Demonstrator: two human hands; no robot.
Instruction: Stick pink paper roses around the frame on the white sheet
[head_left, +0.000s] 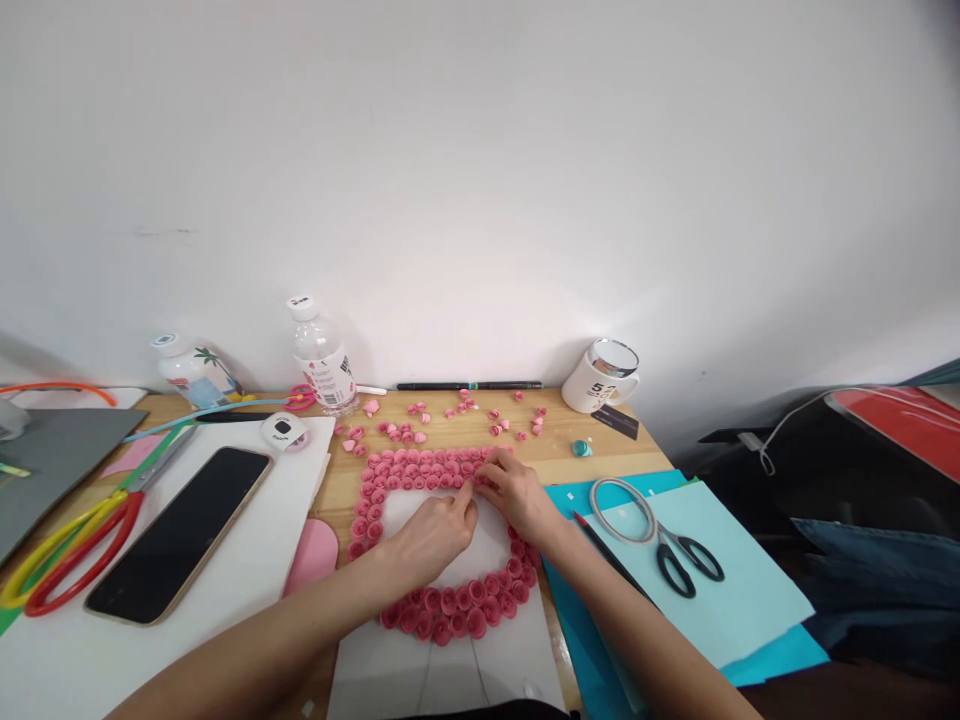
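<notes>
Rolled pink paper roses [442, 628] form a rectangular border on a white paper sheet [375, 672]. Over the border's top right part, my right hand [517, 497] bends its fingers in a pinch at one rose, mostly hidden beneath the fingertips. Beside it, my left hand [433, 533] hovers above the sheet's middle, its index fingertip at the top row of roses, close to the right fingertips. The other left fingers are curled in, with nothing visible in them. Loose paper roses [406, 434] lie scattered on the wooden table [457, 432] behind the border.
At left are a black phone [184, 535], red-and-yellow-handled scissors [120, 515] and a plastic bottle [322, 365]. A white mug [600, 378] stands at the back right. Black-handled scissors [677, 570] and a tape roll [622, 510] rest on blue paper [574, 610].
</notes>
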